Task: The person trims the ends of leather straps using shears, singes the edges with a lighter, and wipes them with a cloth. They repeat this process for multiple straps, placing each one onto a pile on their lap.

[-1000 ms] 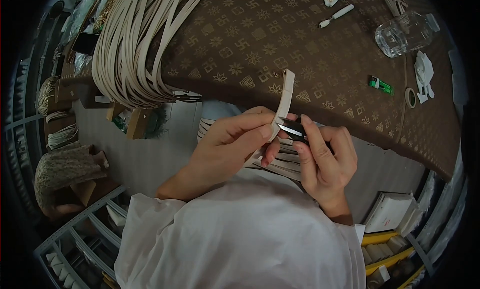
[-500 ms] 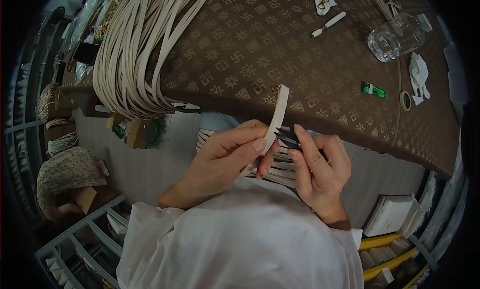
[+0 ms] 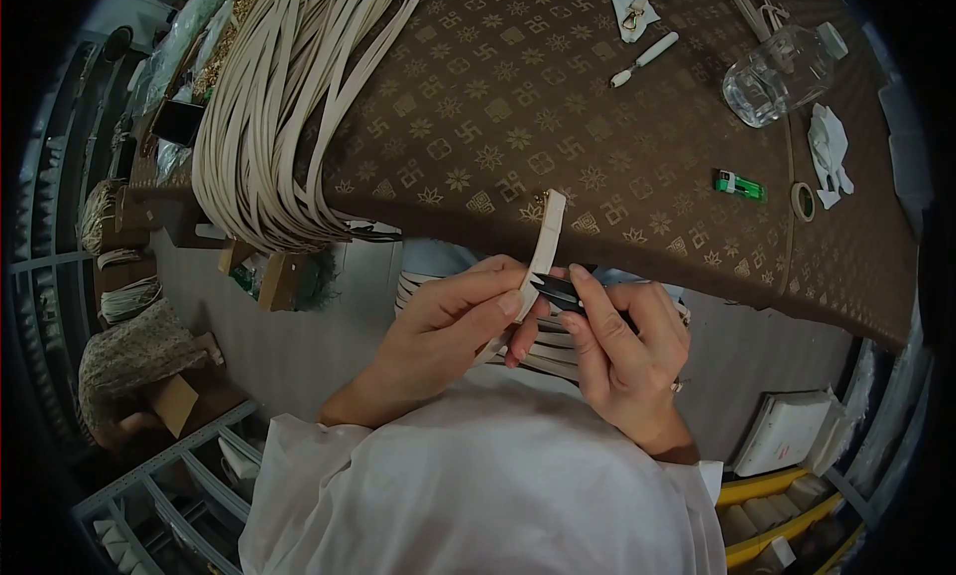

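My left hand (image 3: pixel 438 321) pinches a cream strap (image 3: pixel 549 229) between thumb and fingers. The strap's far end points up over the table edge, with a small gold-coloured fitting (image 3: pixel 541 199) beside it. In my right hand (image 3: pixel 627 341) is a pair of small black thread snips (image 3: pixel 560 293), closed in by thumb and fingers. Their pointed tips meet the strap's right edge, close to my left thumb; whether they cut anything is too small to tell. More cream straps (image 3: pixel 543 354) lie across my lap beneath the hands.
A brown patterned cloth covers the table (image 3: pixel 478 127). A thick bundle of cream straps (image 3: pixel 264 127) hangs over its left edge. On the right are a green lighter (image 3: pixel 740 186), a tape roll (image 3: pixel 803 202), a clear bottle (image 3: pixel 782 77) and a white-handled tool (image 3: pixel 645 59). Another person (image 3: pixel 139 366) sits at far left.
Both hands, the strap and the snips have shifted slightly down and left. The snips' tips now lie against the strap near my left thumb. The whole view has turned a little.
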`<action>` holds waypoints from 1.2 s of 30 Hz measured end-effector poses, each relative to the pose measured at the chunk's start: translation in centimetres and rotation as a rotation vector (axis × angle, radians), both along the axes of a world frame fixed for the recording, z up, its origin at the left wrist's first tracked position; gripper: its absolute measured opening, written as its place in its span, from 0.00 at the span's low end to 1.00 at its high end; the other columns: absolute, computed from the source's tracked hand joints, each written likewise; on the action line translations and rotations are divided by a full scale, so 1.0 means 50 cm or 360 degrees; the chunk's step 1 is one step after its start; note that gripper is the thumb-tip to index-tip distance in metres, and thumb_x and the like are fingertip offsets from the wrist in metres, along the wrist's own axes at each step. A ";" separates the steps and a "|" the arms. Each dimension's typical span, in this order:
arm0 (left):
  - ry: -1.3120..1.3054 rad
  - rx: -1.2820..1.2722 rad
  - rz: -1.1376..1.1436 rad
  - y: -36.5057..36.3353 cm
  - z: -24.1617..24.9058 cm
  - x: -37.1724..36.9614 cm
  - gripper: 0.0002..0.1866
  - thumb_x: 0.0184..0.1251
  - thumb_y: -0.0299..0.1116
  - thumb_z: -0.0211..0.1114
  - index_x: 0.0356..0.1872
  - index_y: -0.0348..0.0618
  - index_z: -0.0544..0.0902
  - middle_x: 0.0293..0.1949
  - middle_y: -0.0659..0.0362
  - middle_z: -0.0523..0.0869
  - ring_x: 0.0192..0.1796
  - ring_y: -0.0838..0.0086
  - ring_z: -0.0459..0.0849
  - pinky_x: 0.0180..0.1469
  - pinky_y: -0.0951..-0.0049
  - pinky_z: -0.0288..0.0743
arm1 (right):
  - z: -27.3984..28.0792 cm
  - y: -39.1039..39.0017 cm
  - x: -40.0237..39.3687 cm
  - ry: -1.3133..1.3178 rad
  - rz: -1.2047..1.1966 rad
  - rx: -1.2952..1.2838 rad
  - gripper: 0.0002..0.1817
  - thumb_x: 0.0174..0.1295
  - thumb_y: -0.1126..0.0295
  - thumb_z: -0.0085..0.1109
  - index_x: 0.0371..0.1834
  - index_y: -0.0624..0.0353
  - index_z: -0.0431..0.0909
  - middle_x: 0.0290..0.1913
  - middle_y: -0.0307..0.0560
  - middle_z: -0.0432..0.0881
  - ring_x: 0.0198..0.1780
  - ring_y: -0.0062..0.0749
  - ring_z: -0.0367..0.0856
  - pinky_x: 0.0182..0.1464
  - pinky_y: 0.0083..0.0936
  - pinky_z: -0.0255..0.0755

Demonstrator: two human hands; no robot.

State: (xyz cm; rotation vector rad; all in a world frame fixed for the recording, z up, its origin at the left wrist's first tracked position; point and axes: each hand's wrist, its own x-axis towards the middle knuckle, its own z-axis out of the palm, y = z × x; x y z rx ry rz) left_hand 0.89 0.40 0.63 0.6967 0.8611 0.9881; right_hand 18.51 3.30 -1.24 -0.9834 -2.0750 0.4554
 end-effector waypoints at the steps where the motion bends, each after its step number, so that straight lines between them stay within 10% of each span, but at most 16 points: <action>1: -0.0006 -0.0012 -0.0004 0.000 0.001 0.000 0.14 0.68 0.24 0.42 0.50 0.29 0.70 0.38 0.59 0.69 0.31 0.80 0.71 0.32 0.81 0.68 | 0.000 -0.001 0.000 0.0009 -0.0005 -0.0014 0.20 0.42 0.73 0.65 0.43 0.60 0.79 0.22 0.42 0.70 0.21 0.28 0.66 0.20 0.20 0.60; 36: 0.0068 -0.0053 -0.0043 -0.002 0.004 0.003 0.15 0.68 0.27 0.44 0.51 0.30 0.71 0.36 0.59 0.72 0.31 0.81 0.72 0.33 0.81 0.69 | -0.009 0.000 0.006 0.0047 0.0051 -0.0031 0.22 0.42 0.71 0.66 0.44 0.60 0.78 0.23 0.43 0.70 0.21 0.30 0.67 0.20 0.22 0.61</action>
